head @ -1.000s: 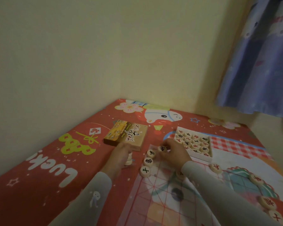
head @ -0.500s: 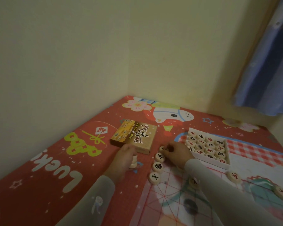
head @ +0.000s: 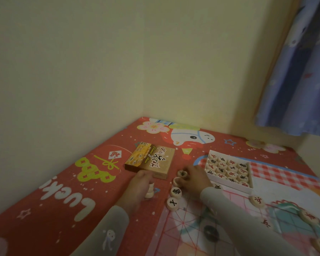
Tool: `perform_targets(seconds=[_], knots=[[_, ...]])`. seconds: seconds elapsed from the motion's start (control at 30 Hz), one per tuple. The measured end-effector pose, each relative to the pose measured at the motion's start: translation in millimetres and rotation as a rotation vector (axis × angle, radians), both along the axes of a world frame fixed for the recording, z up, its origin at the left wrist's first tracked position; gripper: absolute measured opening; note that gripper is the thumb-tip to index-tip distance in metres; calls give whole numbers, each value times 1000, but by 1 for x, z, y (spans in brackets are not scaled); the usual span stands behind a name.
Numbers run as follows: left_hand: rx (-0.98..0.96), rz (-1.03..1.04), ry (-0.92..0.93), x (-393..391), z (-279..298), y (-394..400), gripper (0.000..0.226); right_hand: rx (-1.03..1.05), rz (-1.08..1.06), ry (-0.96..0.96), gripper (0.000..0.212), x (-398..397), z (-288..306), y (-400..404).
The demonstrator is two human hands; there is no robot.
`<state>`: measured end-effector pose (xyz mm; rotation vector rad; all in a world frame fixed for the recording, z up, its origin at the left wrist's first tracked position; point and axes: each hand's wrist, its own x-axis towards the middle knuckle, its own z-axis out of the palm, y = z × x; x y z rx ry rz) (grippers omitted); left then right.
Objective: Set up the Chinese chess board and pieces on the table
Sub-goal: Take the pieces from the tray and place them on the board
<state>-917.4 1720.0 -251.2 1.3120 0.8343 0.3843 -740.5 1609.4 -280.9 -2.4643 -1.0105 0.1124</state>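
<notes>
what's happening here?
A person is laying out Chinese chess pieces along the far edge of the board. The right hand rests its fingers on pieces at the row's far end; two pieces nearer the camera already sit in the row. The left hand holds a small stack of pieces on the table beside the board. The tray is still largely full, and the box lies beyond the left hand.

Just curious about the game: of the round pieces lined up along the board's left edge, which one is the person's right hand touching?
The right hand touches the farthest piece in that column; the two nearest pieces lie untouched.
</notes>
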Motion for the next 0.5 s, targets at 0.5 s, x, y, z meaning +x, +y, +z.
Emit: perform_targets(seconds=[0.5], knots=[[-37, -33, -72, 6, 19, -22, 11, 293, 117, 40, 28, -35, 44, -32]])
